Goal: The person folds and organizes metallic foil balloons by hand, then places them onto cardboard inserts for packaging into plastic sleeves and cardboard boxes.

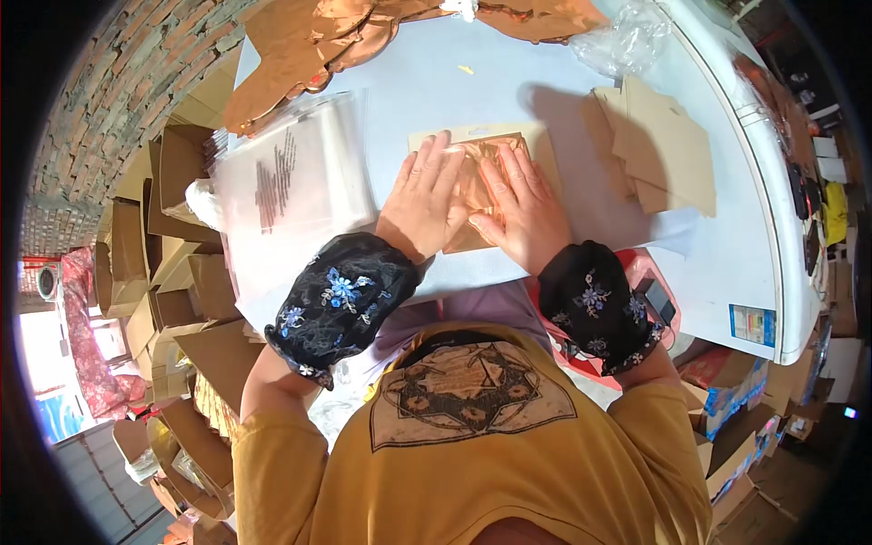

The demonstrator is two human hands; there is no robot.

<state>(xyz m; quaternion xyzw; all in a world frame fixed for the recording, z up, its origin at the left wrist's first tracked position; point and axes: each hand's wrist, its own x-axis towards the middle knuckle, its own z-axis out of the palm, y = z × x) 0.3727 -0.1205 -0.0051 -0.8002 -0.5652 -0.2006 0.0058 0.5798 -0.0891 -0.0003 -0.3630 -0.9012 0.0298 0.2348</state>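
**Copper foil pressed onto its card, not yet sleeved**

Lay directly under both palms: a crinkled copper foil piece (474, 177), glossy and metallic, set on a tan backing card (549, 145) of matte, fibrous board. Was pinned there by the left hand (421, 195) and the right hand (525, 207), each spread wide and flat, fingers stretched away from the body, gripping nothing, only bearing down. Showed ridges and creases in the strip between the two thumbs, so judged only partly smoothed. Judged about midway overall: foil placed on card, flattening in hand, no clear wrap around the pair yet.

Just outside the left hand sat a stack of clear plastic bags (291, 182), slick and translucent, printed with dark lines. Out past the right hand's little finger lay a loose fan of plain cardboard cards (668, 154), flat, angular, unfilled. Well beyond the fingertips spread a heap of more copper foil shapes (309, 45), curved and rumpled, with crumpled clear film (627, 36) off to the right-hand side. Rested, all of it, on a smooth white table (436, 91) with a rounded edge.

Behind the wrists: black lace sleeve covers (341, 295) embroidered with blue flowers. Below the left elbow, off the table, stood brown cartons (182, 263), open and stacked.
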